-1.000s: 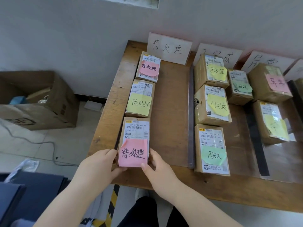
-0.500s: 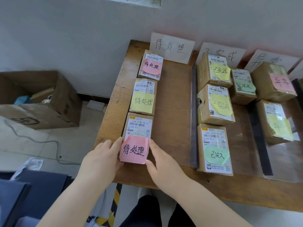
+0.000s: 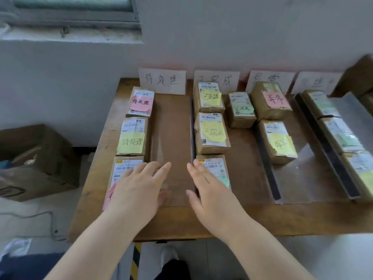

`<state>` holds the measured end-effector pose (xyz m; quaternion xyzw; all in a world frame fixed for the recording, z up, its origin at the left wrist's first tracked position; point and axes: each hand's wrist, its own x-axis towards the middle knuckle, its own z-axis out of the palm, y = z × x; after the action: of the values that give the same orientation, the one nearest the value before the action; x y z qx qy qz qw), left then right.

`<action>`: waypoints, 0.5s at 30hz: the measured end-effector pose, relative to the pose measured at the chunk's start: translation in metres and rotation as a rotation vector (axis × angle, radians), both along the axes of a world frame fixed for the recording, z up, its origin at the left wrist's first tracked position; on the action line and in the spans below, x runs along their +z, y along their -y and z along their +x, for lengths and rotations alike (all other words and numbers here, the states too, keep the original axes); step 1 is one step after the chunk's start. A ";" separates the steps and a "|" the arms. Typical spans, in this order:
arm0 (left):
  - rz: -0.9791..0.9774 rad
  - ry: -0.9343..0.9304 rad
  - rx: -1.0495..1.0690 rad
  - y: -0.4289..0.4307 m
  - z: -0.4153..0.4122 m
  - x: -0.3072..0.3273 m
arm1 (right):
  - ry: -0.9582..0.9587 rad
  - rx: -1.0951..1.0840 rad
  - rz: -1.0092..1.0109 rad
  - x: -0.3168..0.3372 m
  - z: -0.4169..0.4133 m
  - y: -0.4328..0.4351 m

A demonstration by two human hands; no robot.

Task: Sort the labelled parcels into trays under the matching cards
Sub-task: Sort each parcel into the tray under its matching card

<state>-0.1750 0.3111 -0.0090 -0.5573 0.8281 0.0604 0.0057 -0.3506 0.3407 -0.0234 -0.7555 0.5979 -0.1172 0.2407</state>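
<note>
Head view: the left hand (image 3: 139,190) and right hand (image 3: 210,190) are held flat, fingers straight, nothing grasped. The brown cardboard parcel with a pink note (image 3: 121,172), partly covered by the left hand, is set nearest in the leftmost clear tray (image 3: 171,138) under the white handwritten card (image 3: 162,80).

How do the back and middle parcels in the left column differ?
Back parcel has a pink note; middle parcel a yellow note. Back parcel's note leaves label print showing below it; middle parcel's note covers the label's near end. Both: brown boxes, white shipping labels, same handwritten characters, lying flat.
</note>
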 end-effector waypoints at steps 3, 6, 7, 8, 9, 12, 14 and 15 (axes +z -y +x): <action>-0.048 -0.040 -0.072 -0.013 -0.053 0.008 | -0.030 -0.049 -0.025 0.009 -0.046 -0.023; -0.038 0.016 -0.145 -0.032 -0.108 0.016 | -0.036 -0.121 -0.042 0.017 -0.095 -0.051; -0.046 0.023 -0.165 -0.039 -0.125 0.017 | -0.042 -0.140 -0.047 0.020 -0.113 -0.061; -0.075 0.007 -0.191 -0.046 -0.141 0.013 | -0.049 -0.157 -0.053 0.023 -0.131 -0.071; -0.105 -0.013 -0.211 -0.055 -0.158 0.011 | -0.055 -0.175 -0.058 0.026 -0.150 -0.082; -0.140 -0.031 -0.267 -0.081 -0.214 0.015 | -0.079 -0.230 -0.086 0.031 -0.208 -0.114; -0.152 -0.012 -0.301 -0.098 -0.250 0.017 | -0.087 -0.274 -0.114 0.031 -0.244 -0.134; -0.151 -0.004 -0.316 -0.106 -0.268 0.019 | -0.089 -0.300 -0.125 0.032 -0.261 -0.145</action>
<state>-0.4427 0.4171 0.0098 -0.4190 0.9075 -0.0025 -0.0285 -0.6119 0.4855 0.0082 -0.6759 0.7054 -0.1554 0.1465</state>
